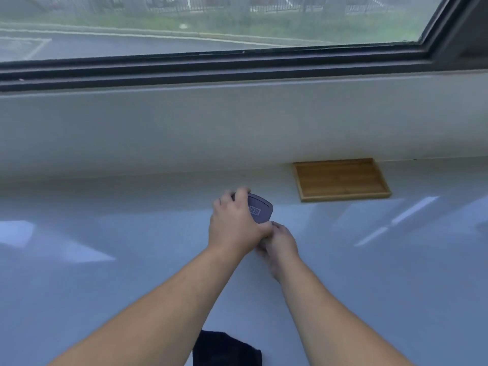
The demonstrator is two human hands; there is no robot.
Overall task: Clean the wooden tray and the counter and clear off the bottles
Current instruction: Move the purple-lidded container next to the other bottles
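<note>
A flat grey rounded object with a printed label lies on the glossy white counter near the middle. My left hand lies over its left part with fingers curled around its far edge. My right hand touches its near corner from below, partly hidden behind the left hand. The wooden tray sits empty against the back wall, to the right of and beyond both hands. No bottles are in view.
A dark cloth lies at the counter's near edge between my forearms. A pale wall ledge rises behind the counter, below a dark-framed window.
</note>
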